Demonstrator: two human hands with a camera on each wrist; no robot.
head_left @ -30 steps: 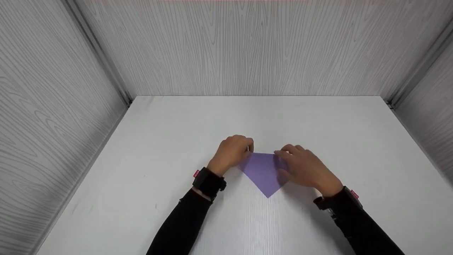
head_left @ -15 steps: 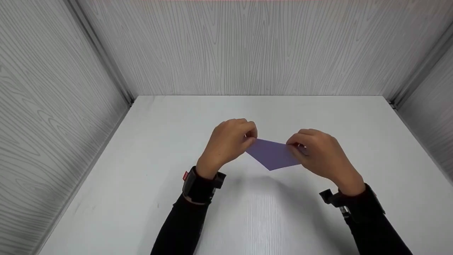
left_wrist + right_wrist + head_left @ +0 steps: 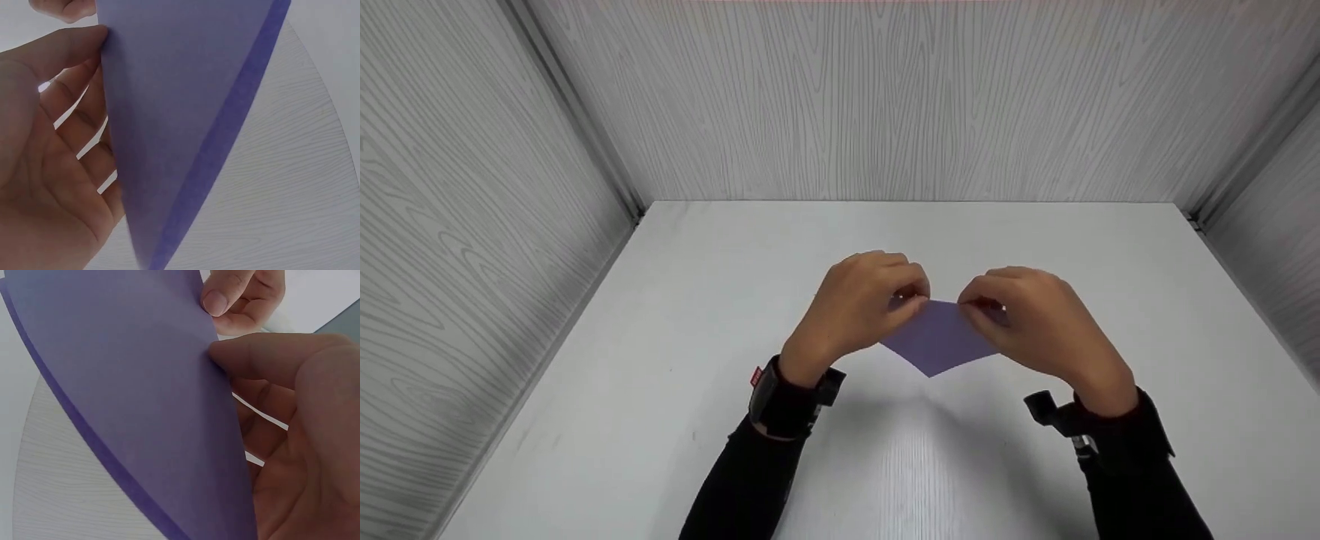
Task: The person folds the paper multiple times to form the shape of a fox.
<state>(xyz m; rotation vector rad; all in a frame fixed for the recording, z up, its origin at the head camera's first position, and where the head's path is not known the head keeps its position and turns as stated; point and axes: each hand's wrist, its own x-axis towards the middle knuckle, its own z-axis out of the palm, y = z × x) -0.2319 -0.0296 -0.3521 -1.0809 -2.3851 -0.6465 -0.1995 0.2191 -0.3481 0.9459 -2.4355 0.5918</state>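
A purple sheet of paper (image 3: 936, 339), folded into a triangle, hangs point-down above the white table. My left hand (image 3: 871, 300) pinches its upper edge between thumb and fingers. A short way to the right along that same edge, my right hand (image 3: 1035, 322) pinches it too. In the left wrist view the folded paper (image 3: 180, 95) shows a darker strip where the two layers do not quite line up. The right wrist view has the paper (image 3: 124, 394) bowing slightly, with the right thumb (image 3: 253, 354) pressed on its near face and the left fingertips close by.
The white table top (image 3: 735, 255) spreads out on all sides beneath the hands. Grey wood-grain panels stand at the back (image 3: 840, 105), left and right. Both wrists wear black straps, and shadows of the arms fall on the table.
Both hands have raised the paper off the table toward the camera. The right hand's fingers have closed into a pinch, and over the last half second the hands have drawn closer together.
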